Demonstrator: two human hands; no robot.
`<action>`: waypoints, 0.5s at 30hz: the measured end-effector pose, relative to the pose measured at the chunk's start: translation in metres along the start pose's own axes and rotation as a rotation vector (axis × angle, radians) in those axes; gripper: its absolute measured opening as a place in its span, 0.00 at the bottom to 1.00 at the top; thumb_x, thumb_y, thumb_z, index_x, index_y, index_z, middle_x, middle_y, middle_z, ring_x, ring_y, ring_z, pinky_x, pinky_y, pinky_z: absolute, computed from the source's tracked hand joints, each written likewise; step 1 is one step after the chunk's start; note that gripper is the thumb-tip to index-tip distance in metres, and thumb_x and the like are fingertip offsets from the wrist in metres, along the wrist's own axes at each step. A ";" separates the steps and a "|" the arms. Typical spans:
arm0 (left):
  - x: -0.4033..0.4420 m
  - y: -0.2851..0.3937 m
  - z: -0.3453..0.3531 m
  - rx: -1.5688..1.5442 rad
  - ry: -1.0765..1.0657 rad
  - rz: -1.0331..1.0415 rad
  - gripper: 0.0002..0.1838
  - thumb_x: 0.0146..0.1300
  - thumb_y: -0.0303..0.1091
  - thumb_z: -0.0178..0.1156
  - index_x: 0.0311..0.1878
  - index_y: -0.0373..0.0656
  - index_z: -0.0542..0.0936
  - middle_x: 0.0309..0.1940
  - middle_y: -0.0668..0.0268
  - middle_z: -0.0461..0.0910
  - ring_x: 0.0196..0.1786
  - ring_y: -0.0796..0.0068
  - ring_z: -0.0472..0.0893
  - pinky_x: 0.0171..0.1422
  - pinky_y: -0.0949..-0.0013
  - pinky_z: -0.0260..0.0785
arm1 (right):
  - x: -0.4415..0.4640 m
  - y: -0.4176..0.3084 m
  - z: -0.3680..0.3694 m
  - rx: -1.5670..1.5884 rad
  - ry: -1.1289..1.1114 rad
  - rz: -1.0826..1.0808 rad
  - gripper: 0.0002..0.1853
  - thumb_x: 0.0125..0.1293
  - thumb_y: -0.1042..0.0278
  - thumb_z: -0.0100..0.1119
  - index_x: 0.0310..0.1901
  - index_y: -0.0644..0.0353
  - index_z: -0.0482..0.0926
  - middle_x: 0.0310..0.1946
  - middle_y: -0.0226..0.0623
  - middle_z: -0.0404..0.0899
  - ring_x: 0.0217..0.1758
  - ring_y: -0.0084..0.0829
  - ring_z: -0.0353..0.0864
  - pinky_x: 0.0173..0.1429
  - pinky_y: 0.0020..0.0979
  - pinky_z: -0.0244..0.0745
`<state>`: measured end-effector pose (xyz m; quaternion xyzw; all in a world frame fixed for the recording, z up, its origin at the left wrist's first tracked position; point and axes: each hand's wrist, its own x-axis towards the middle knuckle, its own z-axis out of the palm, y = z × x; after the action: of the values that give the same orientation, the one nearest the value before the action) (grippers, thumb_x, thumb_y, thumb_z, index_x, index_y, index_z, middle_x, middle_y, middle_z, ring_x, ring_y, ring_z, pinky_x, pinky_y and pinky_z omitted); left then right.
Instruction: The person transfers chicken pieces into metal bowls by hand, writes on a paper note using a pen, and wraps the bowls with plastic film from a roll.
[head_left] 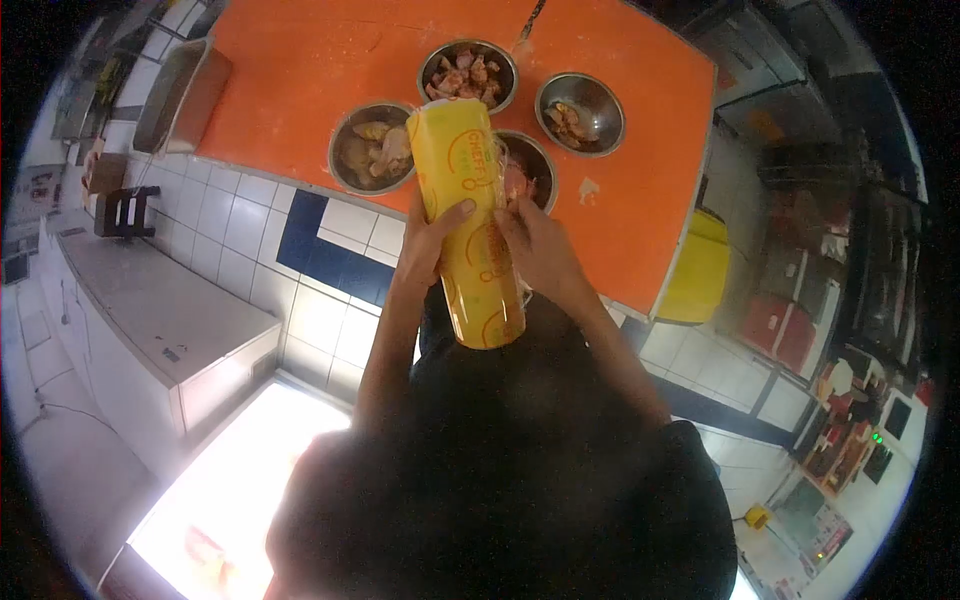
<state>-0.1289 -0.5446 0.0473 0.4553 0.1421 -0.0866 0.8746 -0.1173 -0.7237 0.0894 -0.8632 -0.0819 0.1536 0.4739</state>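
Observation:
A long yellow roll of cling film with orange print is held upright in front of my body, tilted slightly left at its top. My left hand is closed round its left side, thumb across the front. My right hand pinches at its right edge, where a strip of clear film shows. Behind it, a steel bowl of pink meat is partly covered by the roll. Another steel bowl with pale meat pieces stands to the left, partly overlapped by the roll.
The orange table also bears a bowl of cut meat at the back and a bowl with a few pieces at right. A metal tray sits at the left edge. A white counter stands left; something yellow is beside the table.

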 end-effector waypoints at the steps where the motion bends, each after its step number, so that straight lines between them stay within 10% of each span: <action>1: 0.001 -0.001 0.000 0.010 0.026 0.031 0.36 0.61 0.27 0.66 0.70 0.36 0.60 0.58 0.51 0.76 0.57 0.60 0.80 0.57 0.60 0.78 | 0.001 0.000 -0.002 0.024 -0.002 -0.028 0.15 0.76 0.59 0.49 0.45 0.66 0.71 0.31 0.56 0.79 0.34 0.52 0.83 0.38 0.44 0.74; 15: -0.007 -0.006 -0.003 0.026 0.072 0.063 0.36 0.59 0.25 0.67 0.69 0.36 0.61 0.57 0.54 0.76 0.57 0.61 0.80 0.58 0.61 0.78 | 0.016 0.001 0.025 0.140 0.304 -0.002 0.18 0.77 0.58 0.45 0.48 0.68 0.74 0.29 0.56 0.78 0.33 0.52 0.82 0.37 0.42 0.74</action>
<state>-0.1374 -0.5450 0.0429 0.4739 0.1580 -0.0447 0.8651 -0.1106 -0.6995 0.0726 -0.8413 0.0009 0.0260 0.5400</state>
